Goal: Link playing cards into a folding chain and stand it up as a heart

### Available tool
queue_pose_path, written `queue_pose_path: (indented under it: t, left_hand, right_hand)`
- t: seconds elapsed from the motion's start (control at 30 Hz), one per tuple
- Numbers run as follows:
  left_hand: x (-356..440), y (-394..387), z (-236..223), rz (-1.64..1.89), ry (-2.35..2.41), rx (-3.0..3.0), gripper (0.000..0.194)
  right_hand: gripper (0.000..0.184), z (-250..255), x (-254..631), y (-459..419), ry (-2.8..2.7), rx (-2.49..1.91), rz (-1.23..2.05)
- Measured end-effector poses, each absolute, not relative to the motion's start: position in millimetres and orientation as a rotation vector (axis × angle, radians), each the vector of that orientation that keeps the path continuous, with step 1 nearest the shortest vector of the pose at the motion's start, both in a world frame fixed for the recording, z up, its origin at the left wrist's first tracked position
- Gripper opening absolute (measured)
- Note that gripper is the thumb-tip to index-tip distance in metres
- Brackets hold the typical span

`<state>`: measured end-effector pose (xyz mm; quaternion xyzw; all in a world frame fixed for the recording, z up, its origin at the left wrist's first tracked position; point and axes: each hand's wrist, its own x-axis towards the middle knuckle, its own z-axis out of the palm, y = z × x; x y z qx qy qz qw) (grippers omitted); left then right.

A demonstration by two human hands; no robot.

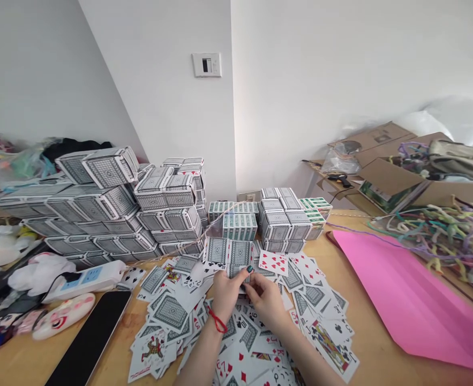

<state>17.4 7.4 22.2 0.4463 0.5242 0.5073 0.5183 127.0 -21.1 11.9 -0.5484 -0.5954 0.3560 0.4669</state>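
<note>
My left hand (227, 291), with a red cord round its wrist, is closed on a grey-backed playing card (236, 269), the thumb pressing on its face-down side. My right hand (266, 297) is beside it, thumb and fingertips pinched at the card's near right edge. My fingers partly hide the card. Just beyond lie other grey-backed playing cards (217, 251), and a seven of hearts (273, 262) rests face up to the right. Under and around both hands spreads a loose pile of playing cards (172, 312), some face up and some face down.
Stacked blocks made of playing cards (111, 203) stand at the back left, with more card blocks (286, 220) behind the pile. A black phone (89, 338) and a white power strip (85, 281) lie left. Pink paper (413, 300) and tangled pipe cleaners (449, 236) lie right.
</note>
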Motion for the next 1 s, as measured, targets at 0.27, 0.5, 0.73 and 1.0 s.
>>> queue_pose_path:
  t: [0.27,0.5,0.73,1.0]
  left_hand:
    - [17.4,9.3,22.2,1.226,1.373,1.166,0.044]
    - [16.9,3.6,30.5,1.182,1.241,1.281,0.033]
    - [15.5,-7.6,37.8,1.085,0.925,1.231,0.02]
    - [8.4,3.7,42.3,1.148,0.836,0.894,0.046]
  right_hand:
    - [0.031,18.9,130.8,-19.7,-1.264,-1.264,1.059]
    - [0.024,18.0,136.0,-16.0,-0.938,-1.067,1.363]
    - [0.02,23.9,147.1,-10.6,-0.646,-0.892,1.427]
    - [0.022,16.7,160.9,-6.7,-0.48,-1.071,1.307]
